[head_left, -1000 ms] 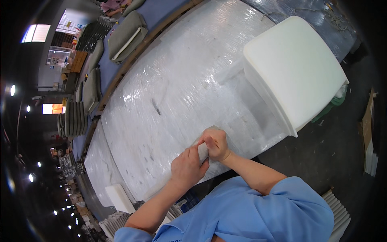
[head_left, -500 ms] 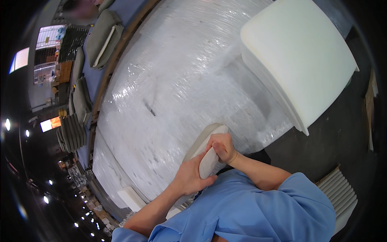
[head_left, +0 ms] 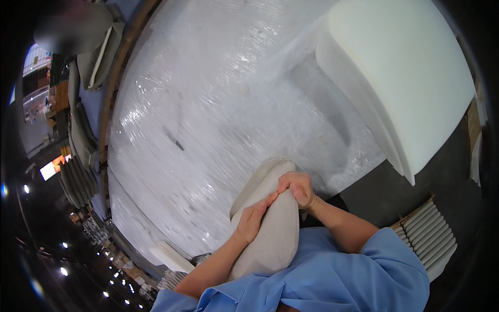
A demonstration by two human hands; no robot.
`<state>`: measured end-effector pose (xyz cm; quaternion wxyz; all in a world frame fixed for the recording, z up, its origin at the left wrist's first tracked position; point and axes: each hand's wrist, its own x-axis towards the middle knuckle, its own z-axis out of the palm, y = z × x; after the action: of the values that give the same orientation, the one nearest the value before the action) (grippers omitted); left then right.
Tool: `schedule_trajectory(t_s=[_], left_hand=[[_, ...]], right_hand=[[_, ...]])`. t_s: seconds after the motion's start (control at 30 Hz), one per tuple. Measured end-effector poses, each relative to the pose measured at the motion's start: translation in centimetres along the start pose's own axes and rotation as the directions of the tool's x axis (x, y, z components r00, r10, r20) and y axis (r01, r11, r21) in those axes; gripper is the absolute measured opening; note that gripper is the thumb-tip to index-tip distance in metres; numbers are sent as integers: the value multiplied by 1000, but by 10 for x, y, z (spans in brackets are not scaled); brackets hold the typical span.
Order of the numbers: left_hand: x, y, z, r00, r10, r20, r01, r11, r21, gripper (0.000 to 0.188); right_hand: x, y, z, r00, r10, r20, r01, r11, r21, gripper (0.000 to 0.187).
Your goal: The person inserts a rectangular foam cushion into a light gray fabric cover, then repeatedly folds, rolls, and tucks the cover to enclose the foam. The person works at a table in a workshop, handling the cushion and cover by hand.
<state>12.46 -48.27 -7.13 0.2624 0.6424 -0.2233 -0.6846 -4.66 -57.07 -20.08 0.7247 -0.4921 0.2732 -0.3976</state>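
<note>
A beige fabric cushion (head_left: 270,236) stands tilted against my blue shirt, with a greyer side panel (head_left: 247,195) along its left. My right hand (head_left: 297,186) is closed on the upper right edge, its fingers bunched in a pinch at the fabric. Lower on the front face, my left hand (head_left: 252,221) presses against the cloth, fingers together, the tips reaching up to the right hand. Whether the left thumb grips the cloth is hidden. Beneath lies a broad surface wrapped in clear plastic film (head_left: 208,130).
A large white foam piece (head_left: 400,73) rests at the upper right. Ribbed white pieces (head_left: 429,236) stand at the lower right, and a white block (head_left: 171,256) lies at lower left. Grey cushions (head_left: 78,182) sit on a blue-topped bench beyond the wooden edge (head_left: 112,88).
The cushion has swung so its broad beige face shows, reaching down to my shirt. My left hand has shifted from its lower edge onto that face, nearer the right hand. The view has shifted slightly.
</note>
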Motion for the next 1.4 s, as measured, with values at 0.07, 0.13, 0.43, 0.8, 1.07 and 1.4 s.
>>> schedule_trajectory(t_s=[0.07,0.13,0.43,0.8,1.07,1.4], left_hand=[[16,-20,-9,1000,4,-3,-4,1000,6,48],[30,-30,-11,1000,-7,-18,7,1000,3,47],[89,-87,-23,996,-31,-88,32,999,6,49],[91,-77,-29,997,-18,-72,23,997,70,54],[-82,82,36,972,211,100,-211,977,-15,71],[-38,29,33,973,177,149,-189,979,71,59]], right_hand=[[5,8,-5,999,-12,45,13,999,-39,33],[7,20,-10,998,-20,51,24,997,-76,32],[18,59,-32,991,72,110,-54,986,-157,29],[0,12,-34,963,265,-53,-269,927,-261,37],[-53,-170,24,913,-406,40,406,895,-183,56],[-33,-114,36,922,-382,-63,372,919,-129,53]])
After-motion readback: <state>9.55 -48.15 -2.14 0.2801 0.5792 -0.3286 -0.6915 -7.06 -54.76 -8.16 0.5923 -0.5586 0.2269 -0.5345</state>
